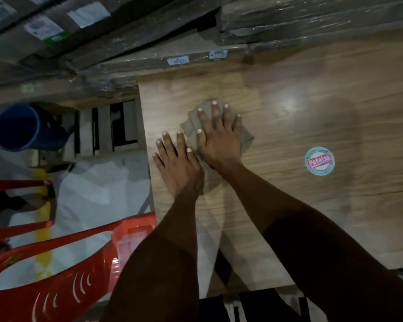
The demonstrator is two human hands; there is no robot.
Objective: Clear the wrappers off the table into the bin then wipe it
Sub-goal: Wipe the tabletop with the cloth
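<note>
A folded grey-brown cloth (247, 138) lies on the wooden table (312, 117) near its left edge. My right hand (219, 140) presses flat on the cloth with straight, spread fingers. Beside it to the left, my left hand (178, 163) rests flat on the bare table top, fingers straight, just touching the cloth's edge. A blue bin (16, 126) stands on the floor to the left of the table, its opening facing the camera. No wrappers show on the table.
A round sticker (319, 160) with red lettering is stuck to the table at the right. Red plastic chairs (68, 263) stand at the lower left. Wrapped stacked boards (149, 31) line the far side. A slatted wooden piece (107, 126) stands between bin and table.
</note>
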